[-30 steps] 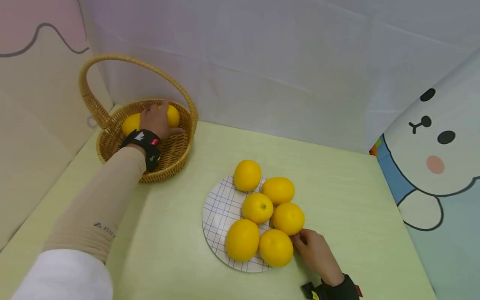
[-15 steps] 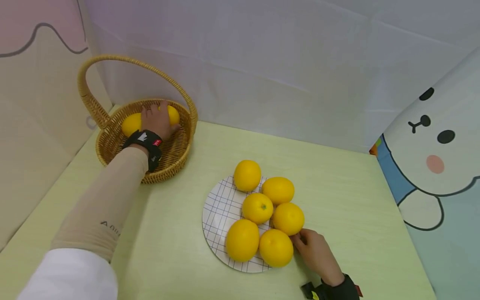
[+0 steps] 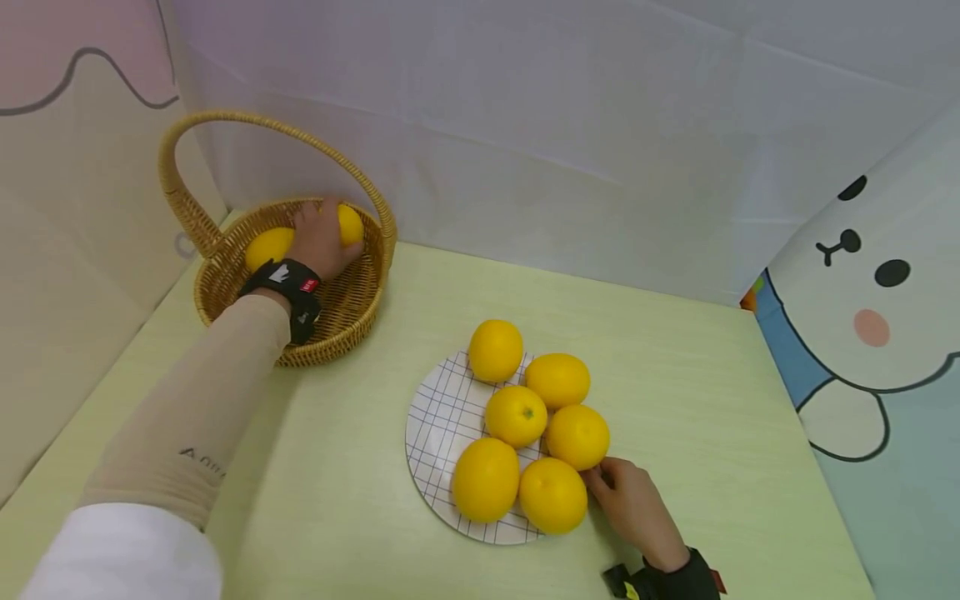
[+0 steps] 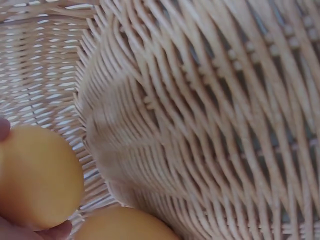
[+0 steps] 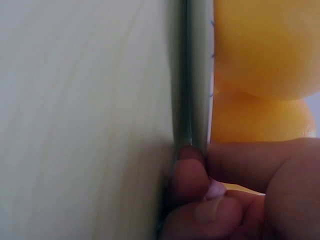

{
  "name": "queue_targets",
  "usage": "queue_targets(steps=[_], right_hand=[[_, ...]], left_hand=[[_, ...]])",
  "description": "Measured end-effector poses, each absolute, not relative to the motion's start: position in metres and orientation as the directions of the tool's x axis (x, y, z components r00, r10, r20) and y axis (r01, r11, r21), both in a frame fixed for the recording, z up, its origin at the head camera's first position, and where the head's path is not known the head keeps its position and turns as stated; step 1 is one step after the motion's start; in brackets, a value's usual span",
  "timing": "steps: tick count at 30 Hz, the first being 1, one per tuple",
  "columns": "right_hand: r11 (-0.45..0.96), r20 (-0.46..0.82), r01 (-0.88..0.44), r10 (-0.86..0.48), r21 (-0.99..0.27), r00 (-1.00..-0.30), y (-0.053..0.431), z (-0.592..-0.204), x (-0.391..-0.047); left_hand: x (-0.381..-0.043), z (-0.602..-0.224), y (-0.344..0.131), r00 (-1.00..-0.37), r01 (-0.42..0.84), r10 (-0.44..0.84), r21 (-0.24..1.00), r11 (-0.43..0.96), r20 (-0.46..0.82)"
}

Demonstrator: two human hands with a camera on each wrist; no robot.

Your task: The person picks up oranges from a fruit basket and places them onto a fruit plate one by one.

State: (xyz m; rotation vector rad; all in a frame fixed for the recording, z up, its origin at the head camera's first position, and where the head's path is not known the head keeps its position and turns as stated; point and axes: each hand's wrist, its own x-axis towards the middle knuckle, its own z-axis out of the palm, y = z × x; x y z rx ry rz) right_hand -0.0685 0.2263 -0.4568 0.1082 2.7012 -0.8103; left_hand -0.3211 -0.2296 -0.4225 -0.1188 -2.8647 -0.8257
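Observation:
My left hand [image 3: 322, 242] reaches into a wicker basket [image 3: 330, 346] at the back left. Its fingers and thumb grip a yellow orange [image 3: 350, 225], partly covered by the hand in the head view. A second orange [image 3: 267, 248] lies in the basket left of the hand. At the lower right, my right hand [image 3: 633, 504] pinches the rim of a round white plate [image 3: 442, 425] with a grid pattern. Seen from the right wrist, the thumb lies over the plate's edge [image 5: 207, 75] with curled fingers below. Several oranges [image 3: 485, 481] sit grouped on the plate.
The basket's tall handle [image 3: 277, 125] arches over the left hand. A white cloth wall [image 3: 562, 167] stands along the back of the pale table [image 3: 675, 358]. A printed cartoon panel [image 3: 862, 292] borders the right side.
The left hand has shifted slightly in the basket, and the gripped orange has moved a little to the right and back. The right hand and plate stay in place.

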Motion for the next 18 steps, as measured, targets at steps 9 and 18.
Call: queue_targets(steps=[9, 18], right_hand=[[0.831, -0.329, 0.170, -0.017, -0.530, -0.944, 0.225, -0.458, -0.067], [0.820, -0.329, 0.164, -0.032, -0.549, -0.944, 0.219, -0.459, -0.068]], left_hand=[[-0.314, -0.404, -0.238, -0.986, 0.127, 0.040, 0.574, 0.809, 0.162], [-0.274, -0.385, -0.273, -0.990, 0.133, 0.072, 0.633, 0.762, 0.121]])
